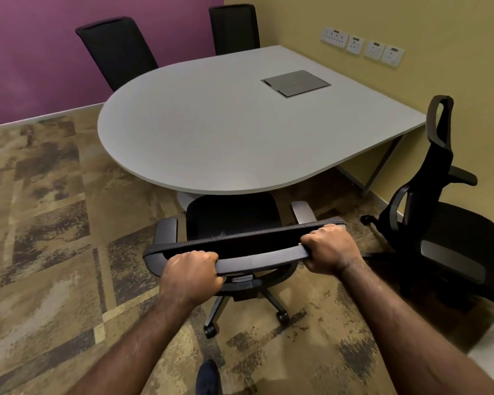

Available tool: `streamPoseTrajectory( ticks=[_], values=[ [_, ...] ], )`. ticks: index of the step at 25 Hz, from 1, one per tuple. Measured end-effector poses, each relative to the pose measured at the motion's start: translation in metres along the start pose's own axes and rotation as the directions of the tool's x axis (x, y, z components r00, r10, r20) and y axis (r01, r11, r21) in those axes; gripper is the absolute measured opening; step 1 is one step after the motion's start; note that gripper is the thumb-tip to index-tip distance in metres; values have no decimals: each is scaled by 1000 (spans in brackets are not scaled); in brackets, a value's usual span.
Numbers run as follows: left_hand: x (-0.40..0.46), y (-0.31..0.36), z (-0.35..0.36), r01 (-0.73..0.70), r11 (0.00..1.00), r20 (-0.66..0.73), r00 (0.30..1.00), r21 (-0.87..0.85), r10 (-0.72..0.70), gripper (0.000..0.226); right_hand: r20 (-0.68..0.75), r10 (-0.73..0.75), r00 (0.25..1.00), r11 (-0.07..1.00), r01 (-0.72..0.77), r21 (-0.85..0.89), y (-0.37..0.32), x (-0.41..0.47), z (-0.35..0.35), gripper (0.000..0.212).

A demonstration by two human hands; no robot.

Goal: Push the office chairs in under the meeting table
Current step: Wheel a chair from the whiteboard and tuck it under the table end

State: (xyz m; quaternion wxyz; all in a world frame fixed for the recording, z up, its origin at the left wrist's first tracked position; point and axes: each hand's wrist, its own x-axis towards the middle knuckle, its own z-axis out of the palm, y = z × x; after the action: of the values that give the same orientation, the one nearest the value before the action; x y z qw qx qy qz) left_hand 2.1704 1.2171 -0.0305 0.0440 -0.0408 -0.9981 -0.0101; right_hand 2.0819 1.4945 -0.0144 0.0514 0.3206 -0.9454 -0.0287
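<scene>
Both hands were clamped on the top of the near chair's backrest [234, 246], left hand [191, 270] and right hand [327, 249] with fingers curled tight around it, seat front just under the table [211, 124].

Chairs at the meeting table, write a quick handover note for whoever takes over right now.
Left hand and right hand: both grip the top of the near chair.
Near chair: front of seat just under the table, rest still out.
Two far chairs: tucked in.
Headrest chair: on the right, away from the table, turned sideways.
Left: finish this push, then the headrest chair.
</scene>
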Motion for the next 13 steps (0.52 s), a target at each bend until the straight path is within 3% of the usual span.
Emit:
streamPoseTrajectory(
  ticks=[13],
  values=[
    [47,-62,1,47,999,-12,999,21,-47,17,-15,-30,999,996,31,78,-13,89,6,22]
  ],
)
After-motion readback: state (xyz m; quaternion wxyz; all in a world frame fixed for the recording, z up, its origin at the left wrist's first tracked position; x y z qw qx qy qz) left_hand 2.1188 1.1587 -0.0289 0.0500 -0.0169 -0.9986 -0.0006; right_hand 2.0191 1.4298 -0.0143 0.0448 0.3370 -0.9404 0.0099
